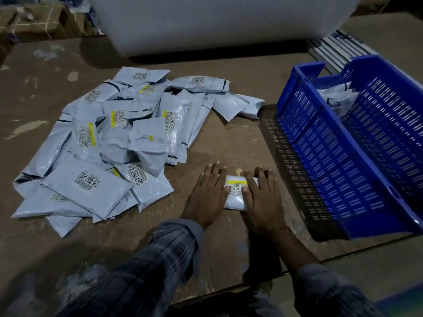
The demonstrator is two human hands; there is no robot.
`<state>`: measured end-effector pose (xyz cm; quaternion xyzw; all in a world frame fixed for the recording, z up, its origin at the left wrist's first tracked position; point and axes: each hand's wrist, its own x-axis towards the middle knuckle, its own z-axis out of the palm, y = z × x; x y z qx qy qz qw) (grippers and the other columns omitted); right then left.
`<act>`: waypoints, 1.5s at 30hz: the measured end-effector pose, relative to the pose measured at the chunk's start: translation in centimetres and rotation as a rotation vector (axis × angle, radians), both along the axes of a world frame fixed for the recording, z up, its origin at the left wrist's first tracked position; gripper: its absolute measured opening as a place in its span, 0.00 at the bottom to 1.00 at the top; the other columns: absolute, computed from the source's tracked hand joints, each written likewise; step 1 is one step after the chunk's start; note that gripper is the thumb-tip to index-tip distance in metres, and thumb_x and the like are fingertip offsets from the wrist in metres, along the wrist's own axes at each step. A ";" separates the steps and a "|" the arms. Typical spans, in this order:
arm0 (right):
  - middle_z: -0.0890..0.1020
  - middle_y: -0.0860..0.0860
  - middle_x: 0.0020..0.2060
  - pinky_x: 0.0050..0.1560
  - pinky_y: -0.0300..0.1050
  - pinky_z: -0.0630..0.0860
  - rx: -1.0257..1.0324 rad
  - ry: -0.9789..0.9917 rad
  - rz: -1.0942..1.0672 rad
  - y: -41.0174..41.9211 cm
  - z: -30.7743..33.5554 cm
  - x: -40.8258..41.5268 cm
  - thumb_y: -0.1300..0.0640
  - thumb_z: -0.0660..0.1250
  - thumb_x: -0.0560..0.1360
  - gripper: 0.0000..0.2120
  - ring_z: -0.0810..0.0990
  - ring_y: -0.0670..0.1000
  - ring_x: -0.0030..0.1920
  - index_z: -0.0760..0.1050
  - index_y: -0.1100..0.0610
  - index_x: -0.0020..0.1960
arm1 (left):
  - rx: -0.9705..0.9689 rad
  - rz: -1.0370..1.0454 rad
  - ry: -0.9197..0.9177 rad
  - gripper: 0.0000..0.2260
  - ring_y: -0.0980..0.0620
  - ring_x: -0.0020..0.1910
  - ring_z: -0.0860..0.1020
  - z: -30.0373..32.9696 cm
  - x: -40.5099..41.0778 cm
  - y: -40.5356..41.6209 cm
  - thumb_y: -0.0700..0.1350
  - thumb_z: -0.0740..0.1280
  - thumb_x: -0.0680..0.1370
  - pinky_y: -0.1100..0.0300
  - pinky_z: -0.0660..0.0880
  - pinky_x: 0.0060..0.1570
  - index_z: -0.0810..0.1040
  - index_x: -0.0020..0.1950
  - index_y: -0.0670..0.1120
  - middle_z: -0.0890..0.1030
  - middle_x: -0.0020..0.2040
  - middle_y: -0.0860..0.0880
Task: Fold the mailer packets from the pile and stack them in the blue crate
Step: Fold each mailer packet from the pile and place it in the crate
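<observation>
- Two hands are laid on one folded mailer packet (237,192) near the front of the brown worktop (229,143).
- At the packet's left end, the left hand (209,197) is spread flat, fingers nearly straight, thumb set against the barcode label.
- At the right end, the right hand (261,202) is pressed down with its fingertips bent over the far edge; a thin chain is worn at that wrist.
- The packet's long axis is run left to right across the view, with the label and its yellow stripe turned upward.
- A loose pile of mailer packets (109,143) is spread to the left, well apart from the hands, with long axes pointed in mixed directions.
- To the right, the blue crate (343,143) is stood tilted on the worktop, with at least one packet seen inside at its far end.
- A large white roll (206,24) is placed behind the pile.
</observation>
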<state>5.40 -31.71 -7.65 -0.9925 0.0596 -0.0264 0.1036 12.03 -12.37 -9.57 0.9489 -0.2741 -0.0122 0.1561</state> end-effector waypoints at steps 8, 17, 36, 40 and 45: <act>0.59 0.60 0.82 0.79 0.63 0.56 0.063 -0.017 -0.019 0.3 -0.6 0.5 0.43 0.48 0.86 0.27 0.55 0.64 0.81 0.64 0.51 0.81 | 0.035 0.010 -0.030 0.26 0.43 0.86 0.49 -0.6 0.1 -0.2 0.57 0.44 0.89 0.45 0.55 0.83 0.53 0.87 0.52 0.51 0.87 0.42; 0.55 0.61 0.83 0.81 0.62 0.54 0.045 -0.034 0.009 0.2 -0.7 1.0 0.45 0.49 0.86 0.26 0.52 0.64 0.82 0.61 0.49 0.82 | 0.048 0.011 -0.056 0.25 0.41 0.86 0.50 -0.9 0.2 -0.3 0.56 0.49 0.89 0.43 0.58 0.81 0.53 0.87 0.56 0.53 0.87 0.41; 0.56 0.61 0.83 0.79 0.66 0.57 0.055 -0.034 -0.043 0.9 -1.8 0.6 0.45 0.49 0.85 0.27 0.52 0.67 0.82 0.64 0.51 0.82 | 0.145 -0.018 -0.094 0.28 0.35 0.84 0.56 0.5 -0.3 -1.1 0.54 0.47 0.88 0.38 0.57 0.81 0.59 0.85 0.43 0.57 0.85 0.36; 0.54 0.61 0.83 0.80 0.66 0.55 0.066 -0.011 -0.026 0.5 -1.7 0.9 0.44 0.47 0.86 0.27 0.50 0.67 0.82 0.61 0.51 0.83 | 0.146 -0.129 -0.109 0.27 0.39 0.84 0.56 0.3 -1.4 -1.0 0.51 0.47 0.88 0.43 0.57 0.81 0.55 0.85 0.40 0.56 0.86 0.40; 0.54 0.60 0.83 0.80 0.63 0.54 0.059 -0.015 -0.054 1.3 -1.4 -0.3 0.44 0.46 0.86 0.28 0.50 0.66 0.82 0.60 0.50 0.83 | 0.130 -0.126 -0.013 0.30 0.43 0.85 0.53 0.5 0.1 -0.3 0.52 0.47 0.85 0.45 0.58 0.81 0.53 0.86 0.43 0.54 0.87 0.43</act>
